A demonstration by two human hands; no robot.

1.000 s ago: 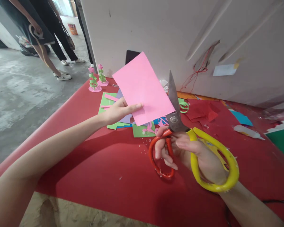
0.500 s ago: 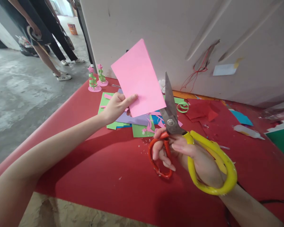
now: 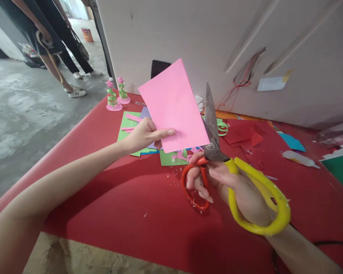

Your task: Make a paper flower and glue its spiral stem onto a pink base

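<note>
My left hand [image 3: 144, 135] pinches a pink paper sheet [image 3: 174, 106] at its lower left edge, thumb on the front and fingers behind, and holds it up above the counter [image 3: 117, 198]. My right hand [image 3: 231, 186] is closed around the scissors [image 3: 214, 150]. Several fingers pass through the red loop, and the big yellow loop wraps the back of the hand. The blades lie together, tips pointing up and away from me.

The sheet lies just left of the blades. Its long axis is steep, leaning from upper left to lower right, so its right long edge runs close alongside the blades and its lower right corner meets them near the pivot. I cannot tell whether they touch there.

Beneath the sheet lies a pile of coloured paper [image 3: 165, 156], with a green paper curl [image 3: 223, 127] and red scraps [image 3: 242, 133] to its right. Two paper spiral trees [image 3: 114, 97] stand at the far left edge, and a glue bottle [image 3: 298, 158] lies far right.
</note>
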